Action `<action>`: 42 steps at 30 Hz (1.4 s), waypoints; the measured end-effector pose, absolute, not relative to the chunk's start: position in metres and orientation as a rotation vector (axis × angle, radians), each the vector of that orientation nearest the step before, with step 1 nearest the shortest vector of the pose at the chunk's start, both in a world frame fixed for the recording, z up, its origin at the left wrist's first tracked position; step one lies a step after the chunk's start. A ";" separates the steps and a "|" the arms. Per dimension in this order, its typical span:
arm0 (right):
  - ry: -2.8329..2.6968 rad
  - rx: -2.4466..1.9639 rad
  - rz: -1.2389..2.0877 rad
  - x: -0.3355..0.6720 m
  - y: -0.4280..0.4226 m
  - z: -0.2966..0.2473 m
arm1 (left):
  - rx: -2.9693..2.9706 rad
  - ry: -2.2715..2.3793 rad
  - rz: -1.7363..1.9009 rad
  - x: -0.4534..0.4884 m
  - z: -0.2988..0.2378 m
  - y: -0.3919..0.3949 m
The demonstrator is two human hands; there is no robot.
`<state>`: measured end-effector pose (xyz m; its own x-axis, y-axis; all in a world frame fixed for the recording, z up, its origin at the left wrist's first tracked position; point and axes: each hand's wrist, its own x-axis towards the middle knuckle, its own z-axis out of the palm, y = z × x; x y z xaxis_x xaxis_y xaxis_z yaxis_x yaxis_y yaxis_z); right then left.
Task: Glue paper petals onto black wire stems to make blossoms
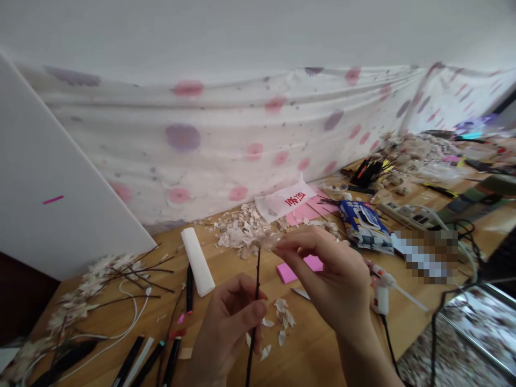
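Head view, only camera. Left hand (231, 322) pinches a thin dark stem (256, 293) between thumb and forefinger and holds it upright, the lower end running down out of frame. Right hand (328, 279) is closed in a narrow pinch at the stem's top, fingertips (284, 245) on a pale petal cluster (266, 240) seated there; blurred, so I cannot tell whether one petal or several sit in the pinch. Step in hand, as I read it: fixing petals to the stem tip to build an artificial blossom, which is partly made. Loose petals (282, 317) lie on the wooden surface (318, 349) just below the hands, with a larger heap of petal scraps (237, 231) behind. Finished blossom branches (108, 274) lie well apart at far left. A white roll (197, 262) lies near the scraps, a pink notepad (300, 267) just behind the right hand. A glue gun (381, 290) stands beside the right wrist, cable trailing toward the edge; black markers (149, 363) lie at lower left. The next move probably calls for holding the stem steady while the pinch presses the petal home, then reaching for a fresh petal or the glue gun; light pressure, since the petals look fragile.
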<state>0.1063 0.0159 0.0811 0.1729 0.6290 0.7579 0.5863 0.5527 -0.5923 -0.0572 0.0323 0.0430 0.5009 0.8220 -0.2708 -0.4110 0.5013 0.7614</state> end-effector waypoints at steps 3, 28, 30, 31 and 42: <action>-1.495 -1.124 0.000 0.106 0.017 0.082 | 0.699 0.627 0.818 -0.057 0.034 0.033; -1.492 -1.227 -0.065 0.105 0.021 0.079 | 0.716 0.553 0.788 -0.055 0.015 0.038; -1.489 -1.237 -0.069 0.104 0.021 0.080 | 0.707 0.559 0.786 -0.055 0.017 0.037; -1.487 -1.241 -0.074 0.105 0.020 0.080 | 0.706 0.560 0.786 -0.055 0.019 0.037; -1.449 -1.257 -0.039 0.104 0.012 0.080 | 0.706 0.589 0.814 -0.053 0.024 0.035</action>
